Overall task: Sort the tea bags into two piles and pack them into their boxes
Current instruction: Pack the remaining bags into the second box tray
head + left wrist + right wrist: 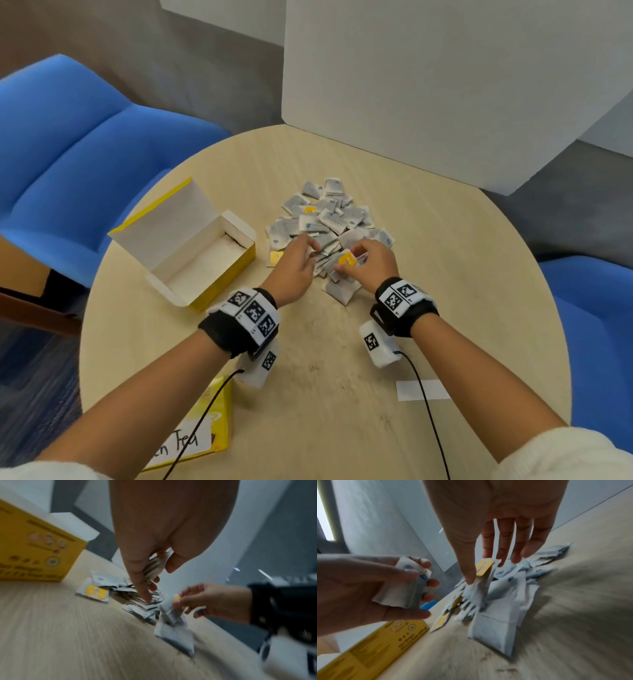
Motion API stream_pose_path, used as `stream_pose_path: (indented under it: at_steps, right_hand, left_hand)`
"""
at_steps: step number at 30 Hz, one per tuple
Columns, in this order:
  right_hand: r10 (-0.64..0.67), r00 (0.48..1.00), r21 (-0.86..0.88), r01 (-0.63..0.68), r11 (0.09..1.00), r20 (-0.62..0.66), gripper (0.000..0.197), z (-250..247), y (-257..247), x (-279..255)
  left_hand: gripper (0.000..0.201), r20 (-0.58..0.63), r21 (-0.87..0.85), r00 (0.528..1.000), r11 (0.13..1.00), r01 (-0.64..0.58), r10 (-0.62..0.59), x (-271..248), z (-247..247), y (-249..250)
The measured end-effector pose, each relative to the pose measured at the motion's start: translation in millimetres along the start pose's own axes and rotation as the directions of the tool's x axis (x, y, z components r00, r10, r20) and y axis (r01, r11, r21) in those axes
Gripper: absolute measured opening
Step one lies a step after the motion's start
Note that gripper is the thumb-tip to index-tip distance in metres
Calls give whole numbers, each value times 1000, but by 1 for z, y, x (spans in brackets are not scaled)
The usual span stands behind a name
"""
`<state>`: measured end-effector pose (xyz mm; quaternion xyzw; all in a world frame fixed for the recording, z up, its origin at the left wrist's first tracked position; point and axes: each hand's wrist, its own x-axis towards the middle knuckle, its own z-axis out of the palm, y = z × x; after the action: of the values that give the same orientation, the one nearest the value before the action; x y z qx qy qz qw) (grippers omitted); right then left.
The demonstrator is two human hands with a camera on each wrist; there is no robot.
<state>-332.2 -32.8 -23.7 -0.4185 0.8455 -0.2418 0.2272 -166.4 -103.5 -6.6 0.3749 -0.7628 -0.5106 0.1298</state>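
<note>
A mixed pile of grey tea bags (325, 222) lies mid-table, most with blue marks and a few with yellow tags. My left hand (296, 263) hovers at the pile's near-left edge and grips a small stack of blue-marked tea bags (406, 588), also seen in the left wrist view (154, 566). Just to its right, my right hand (373, 263) pinches a yellow-tagged tea bag (347, 259) between thumb and forefinger (483, 568), lifting it off the pile. The open yellow box (191, 253) stands empty to the left.
A second yellow box (202, 431) with a handwritten "Tea" label lies flat at the near-left table edge. One yellow-tagged bag (95, 593) lies between pile and open box. A white board (445, 85) stands behind the table; blue chairs (78, 144) flank it.
</note>
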Motion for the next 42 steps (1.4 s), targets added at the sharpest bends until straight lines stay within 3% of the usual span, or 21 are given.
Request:
stream_pose_path:
  at_steps: [2,4,7,11,16,18,21,23,24,26,27,28,30,33,38,42]
  right_hand:
    - [17,999,99,-21,995,44,29,-9,-3,-6]
    - [49,992,291,-82,953,119,33,-17,-8,-15]
    - [97,981,426,-161,890,169,34,-19,-12,-25]
    - [128,972,457,-206,865,196,26,-20,-19,-30]
    - [101,948,599,-272,753,303,24,-22,-26,-34]
    - [87,935,661,-307,685,344,29,-23,-29,-35]
    - [36,913,709,-340,618,406,27,-27,-33,-39]
    - [55,915,697,-343,630,400,25,-29,-29,-38]
    - [98,930,639,-317,700,354,24,-28,-25,-35]
    - [158,968,322,-216,922,197,26,-22,-9,-25]
    - [141,977,103,-159,982,158,29,-19,-3,-24]
    - [116,979,-79,-104,992,168,35,-14,1,-23]
    - [99,966,-253,-37,967,237,58,-3,6,-25]
    - [99,977,-248,-50,967,189,71,5,5,-28]
    - [73,986,-139,-52,989,149,47,12,5,-34]
    - [147,970,-33,-143,989,191,35,15,10,-36]
  left_hand:
    - [24,-12,172,988,973,-153,157,-1,14,-3]
    - [29,-21,219,975,952,-212,222,-2,26,-4]
    - [28,-33,175,962,949,-262,272,-4,43,-4]
    - [50,-38,146,932,925,-351,359,-8,53,-3]
    - [62,28,124,921,913,-388,388,-7,43,-6]
    - [60,59,100,916,911,-400,396,-6,37,-8]
    - [39,84,88,905,901,-424,418,-5,28,-12]
    - [29,74,98,934,929,-357,351,-4,21,-15]
    - [27,56,89,955,951,-295,291,-3,19,-17]
    - [26,-4,25,986,985,-168,168,-1,15,-20]
    - [25,-37,-28,993,994,-110,109,0,13,-22]
    - [26,-62,-93,997,994,-60,55,2,13,-22]
    - [26,-76,-236,997,972,14,-32,4,13,-20]
    - [27,-45,-415,991,904,97,-127,4,16,-16]
    - [26,-27,-511,965,833,212,-261,4,22,-20]
    - [26,27,-529,945,798,290,-326,3,23,-23]
